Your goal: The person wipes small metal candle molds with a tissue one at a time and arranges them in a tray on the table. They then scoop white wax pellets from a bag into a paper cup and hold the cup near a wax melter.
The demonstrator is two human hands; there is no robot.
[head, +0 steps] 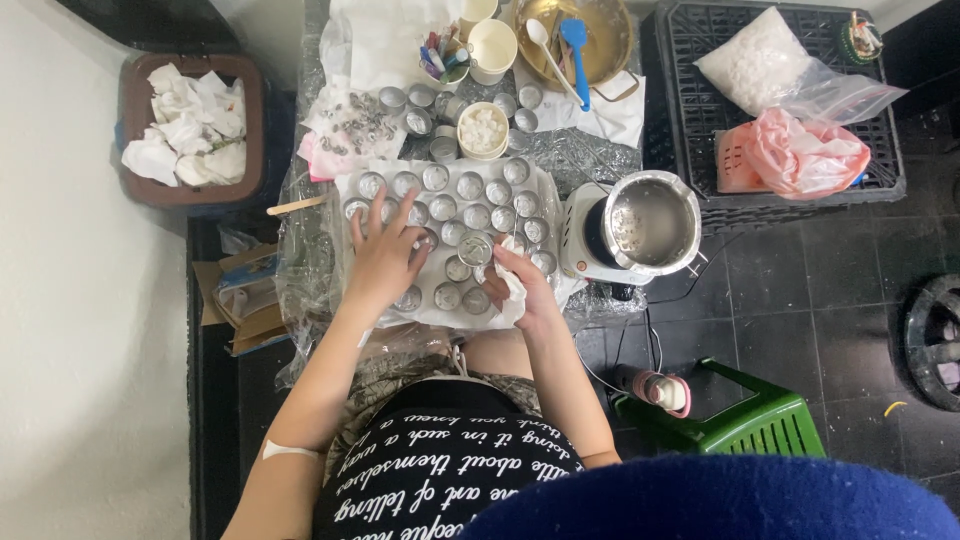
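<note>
The left hand [385, 255] lies spread, fingers fanned out, palm down over the small round metal cups [470, 185] set in rows on a white sheet [545, 180]. Its fingertips touch the cups near the sheet's left edge; what sits under the palm is hidden, and whether it pinches anything I cannot tell.

The right hand [525, 285] is curled around a crumpled white tissue [512, 275], pressed against one metal cup [475, 248] just beyond its fingertips; how firmly the cup itself is held is hard to make out, since tissue and fingers cover that side.

Farther out from the left hand stand more loose cups and a heap of tiny metal pieces [355, 125], too small to tell apart, beside a paper cup of white chunks [483, 128]. Out past the right hand, to its outer side, a steel pot [650, 222] sits on a small white electric hotplate [578, 235]; its contents only glint. Beyond that lies a brass bowl with a white spoon and a blue spatula [577, 45].

The counter [590, 155] is wrapped in crinkled clear plastic. A black crate [890, 160] holds a clear bag of white bits and a pink bag. A brown bin of crumpled tissues [185, 125] stands far off the left hand's side. A green stool [760, 420] is half cut off by a blue blur at the bottom edge.
</note>
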